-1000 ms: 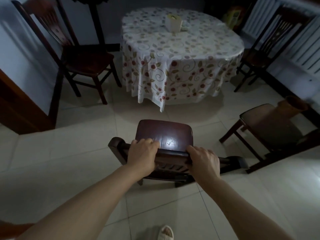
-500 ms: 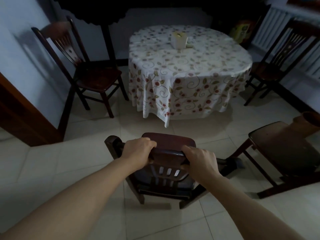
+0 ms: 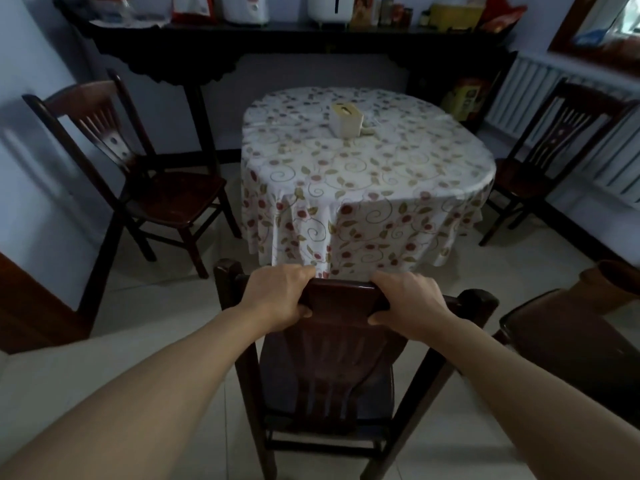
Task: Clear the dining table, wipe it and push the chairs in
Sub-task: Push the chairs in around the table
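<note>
Dining chair [image 3: 332, 368] standing upright just short of the cloth-covered worktop [image 3: 367, 174], being gripped at its top rail by left hand [image 3: 277, 297] and right hand [image 3: 408, 303], fingers clamped round it; likely stiff, fairly heavy, best pushed from that rail.

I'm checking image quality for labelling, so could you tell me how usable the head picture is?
Head view: dim, bluish light; wide-angle bending at the edges; left chair smeared by motion blur; both hands on the near chair's top rail fairly sharp.

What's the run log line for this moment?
step: pushing chair in | left hand: gripping chair top rail | right hand: same | table: tissue box
</note>
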The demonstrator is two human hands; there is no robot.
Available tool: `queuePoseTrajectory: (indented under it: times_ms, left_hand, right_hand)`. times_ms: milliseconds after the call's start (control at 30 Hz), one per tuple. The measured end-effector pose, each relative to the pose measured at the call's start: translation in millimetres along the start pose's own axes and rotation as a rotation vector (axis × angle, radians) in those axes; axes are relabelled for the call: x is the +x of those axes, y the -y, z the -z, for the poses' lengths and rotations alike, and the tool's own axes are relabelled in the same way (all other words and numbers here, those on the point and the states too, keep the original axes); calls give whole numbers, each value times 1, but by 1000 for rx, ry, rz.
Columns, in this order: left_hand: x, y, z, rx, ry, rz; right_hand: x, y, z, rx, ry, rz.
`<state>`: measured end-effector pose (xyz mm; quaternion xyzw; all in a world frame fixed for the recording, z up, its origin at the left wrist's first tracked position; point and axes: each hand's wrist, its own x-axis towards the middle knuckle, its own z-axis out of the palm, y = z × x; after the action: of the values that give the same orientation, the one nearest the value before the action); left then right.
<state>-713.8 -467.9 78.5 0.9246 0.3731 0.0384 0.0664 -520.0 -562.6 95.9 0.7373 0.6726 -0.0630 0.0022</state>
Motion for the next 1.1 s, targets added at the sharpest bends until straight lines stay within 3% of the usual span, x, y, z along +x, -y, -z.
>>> queuePoseTrajectory:
  times_ms: [533, 833, 1100]
  left_hand:
    - [196, 61, 29, 7, 85, 38]
    - [299, 86, 19, 95, -3, 109]
    - [376, 110, -17, 90, -96, 131]
  right_hand:
    - [199, -82, 45, -49, 115, 69]
    - [319, -132, 54, -127, 86, 195]
    - [396, -163, 35, -164, 47, 193]
